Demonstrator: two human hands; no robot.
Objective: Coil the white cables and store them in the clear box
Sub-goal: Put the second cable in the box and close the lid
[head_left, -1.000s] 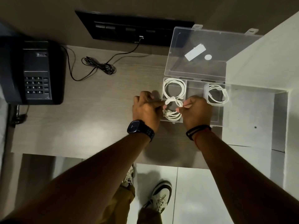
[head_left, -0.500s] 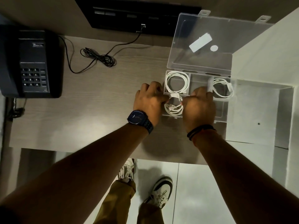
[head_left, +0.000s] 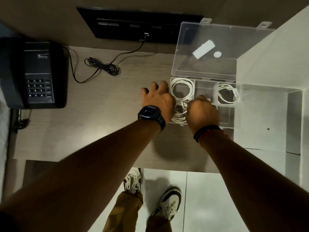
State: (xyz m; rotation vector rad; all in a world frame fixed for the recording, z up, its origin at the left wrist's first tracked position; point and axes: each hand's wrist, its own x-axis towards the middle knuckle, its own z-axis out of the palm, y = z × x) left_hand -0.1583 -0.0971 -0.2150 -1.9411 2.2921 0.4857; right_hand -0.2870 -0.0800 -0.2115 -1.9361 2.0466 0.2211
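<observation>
The clear box (head_left: 224, 125) stands open on the wooden desk, its lid (head_left: 207, 47) tilted back. One coiled white cable (head_left: 182, 89) lies in the far left compartment and another (head_left: 228, 96) in the far right one. A third coiled white cable (head_left: 179, 115) sits in the near left compartment between my hands. My right hand (head_left: 202, 113) is curled over it and grips its right side. My left hand (head_left: 157, 101) lies at the box's left wall with fingers spread; its thumb side is against the coil and the thumb is hidden.
A black desk phone (head_left: 35, 74) sits at the far left, with a tangled black cord (head_left: 103, 66) running to a black wall panel (head_left: 138, 24). A white ledge (head_left: 267, 114) adjoins the box on the right. The desk's front edge is just below my wrists.
Both hands have carried the third coil down into the near left compartment. My left hand went from pinching the cable to lying with spread fingers by the box wall.
</observation>
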